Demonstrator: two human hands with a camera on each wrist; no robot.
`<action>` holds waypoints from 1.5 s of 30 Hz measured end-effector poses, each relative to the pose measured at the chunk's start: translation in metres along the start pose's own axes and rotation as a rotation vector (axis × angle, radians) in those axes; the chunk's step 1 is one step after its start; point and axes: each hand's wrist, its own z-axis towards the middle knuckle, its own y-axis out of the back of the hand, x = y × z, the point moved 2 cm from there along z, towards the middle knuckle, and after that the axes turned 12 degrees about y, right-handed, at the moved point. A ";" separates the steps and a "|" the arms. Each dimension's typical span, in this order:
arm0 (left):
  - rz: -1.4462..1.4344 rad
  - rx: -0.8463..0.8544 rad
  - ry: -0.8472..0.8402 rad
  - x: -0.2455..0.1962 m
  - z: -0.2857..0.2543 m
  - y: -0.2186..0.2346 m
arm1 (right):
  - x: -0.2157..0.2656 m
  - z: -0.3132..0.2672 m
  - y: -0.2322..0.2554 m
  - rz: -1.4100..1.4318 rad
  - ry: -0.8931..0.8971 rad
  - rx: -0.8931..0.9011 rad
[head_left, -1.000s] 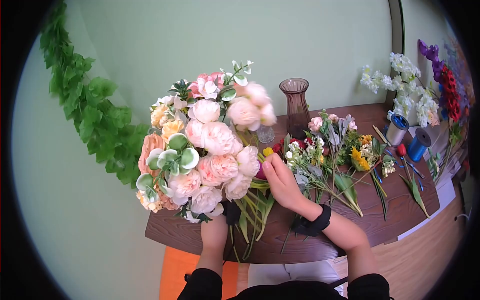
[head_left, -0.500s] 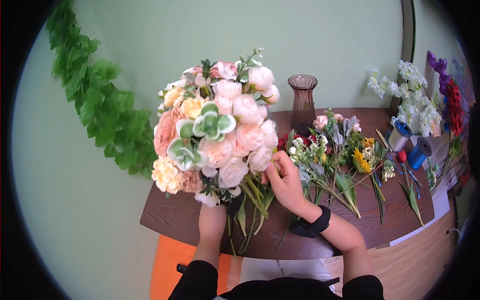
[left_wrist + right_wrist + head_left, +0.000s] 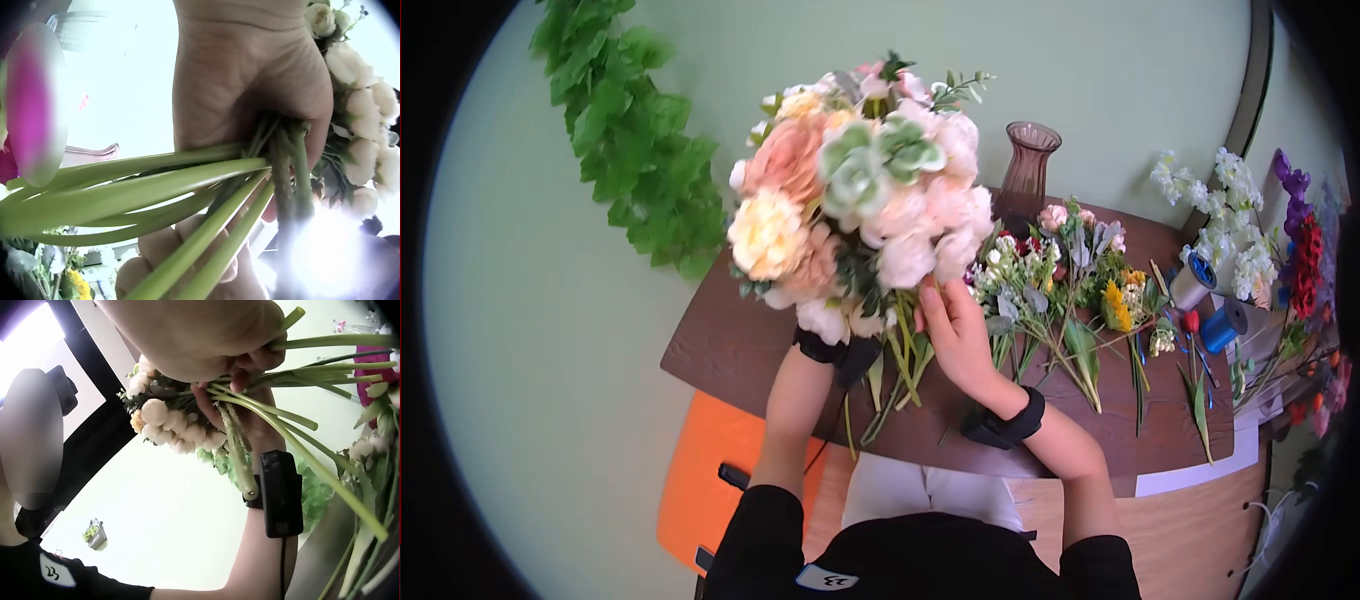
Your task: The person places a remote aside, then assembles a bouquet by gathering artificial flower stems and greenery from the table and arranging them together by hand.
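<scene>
A large round bouquet (image 3: 900,215) of cream, peach and pale pink blooms, with rounded pale-edged leaves, is held up over the table. My left hand (image 3: 250,69) grips its green stems (image 3: 169,187) under the flower heads; in the head view the blooms hide most of that hand. The stems fan out below the grip. At the right side of the bunch, just under the blooms, is my right hand (image 3: 960,335). In the right wrist view its fingers (image 3: 244,372) are curled on stems close to the left hand.
The dark wooden table (image 3: 730,330) bears a mauve glass vase (image 3: 1026,165) at the back and loose flower stems (image 3: 1040,290) at the right. Beyond lie a red tulip (image 3: 1191,322), a silver spool (image 3: 1192,282) and a blue spool (image 3: 1223,326). A leafy vine (image 3: 635,140) hangs left.
The bouquet has been turned in my left hand, bringing the peach and cream blooms and pale-edged leaves forward. My right hand has stayed by the stems. The head view has shifted.
</scene>
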 end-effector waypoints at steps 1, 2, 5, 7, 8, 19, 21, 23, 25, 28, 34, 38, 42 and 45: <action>0.003 0.010 0.013 0.005 -0.010 0.000 | 0.003 -0.002 -0.003 0.004 -0.002 -0.007; 0.008 0.022 0.025 0.010 -0.021 0.001 | 0.008 -0.005 -0.005 0.008 -0.018 -0.001; 0.019 0.063 0.057 0.027 -0.055 0.002 | 0.024 -0.016 -0.010 0.052 -0.010 0.038; 0.021 0.086 0.075 0.036 -0.077 0.002 | 0.035 -0.026 -0.011 0.068 -0.041 0.073; 0.018 0.095 0.083 0.039 -0.087 0.002 | 0.045 -0.031 -0.011 0.105 -0.070 0.085; 0.002 0.118 0.084 0.066 -0.143 0.005 | 0.052 -0.115 -0.014 -0.034 -0.052 -0.032; -0.003 0.116 0.075 0.069 -0.147 0.006 | 0.069 -0.124 -0.011 0.033 -0.100 -0.091; -0.009 0.100 0.056 0.070 -0.142 0.008 | 0.065 -0.137 -0.004 0.158 -0.160 -0.175; -0.020 0.088 0.043 0.071 -0.137 0.009 | 0.064 -0.146 0.005 0.079 -0.069 -0.233; -0.040 0.073 0.036 0.072 -0.130 0.008 | 0.064 -0.151 0.014 0.107 -0.079 -0.309; -0.046 0.064 0.016 0.075 -0.099 0.013 | 0.081 -0.134 -0.007 0.140 -0.056 -0.134; -0.042 0.075 -0.027 0.074 -0.068 0.015 | 0.086 -0.126 -0.023 -0.043 -0.101 -0.068; -0.034 0.094 -0.077 0.074 -0.040 0.016 | 0.085 -0.108 -0.028 -0.296 0.200 0.025; -0.023 0.096 -0.124 0.073 -0.014 0.019 | 0.091 -0.099 -0.032 -0.326 0.183 0.067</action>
